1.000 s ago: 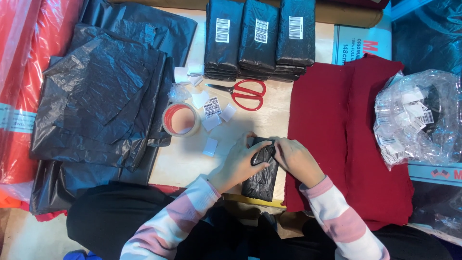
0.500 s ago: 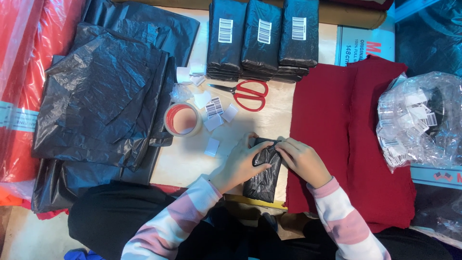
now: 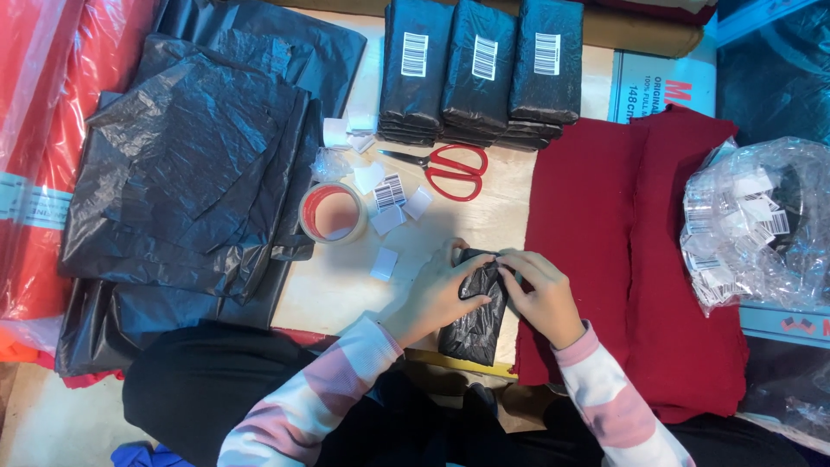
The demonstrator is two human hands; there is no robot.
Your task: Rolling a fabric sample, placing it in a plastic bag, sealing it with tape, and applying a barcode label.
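Pink-and-white striped sleeves cover both arms; black trousers clothe the legs.

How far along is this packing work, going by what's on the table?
Done: three stacks of wrapped black packets with white labels stand at the table's far edge. In hand: the left hand and right hand press on one more black packet, which shows no label. Left: a pile of flat black bags, red cloth, loose labels.

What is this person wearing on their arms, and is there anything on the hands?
Both arms are in long sleeves with broad soft bands of pink, white and grey-lilac, ending in snug pink cuffs at the wrists. The left hand and right hand are bare: no gloves, rings or watch show from this view.
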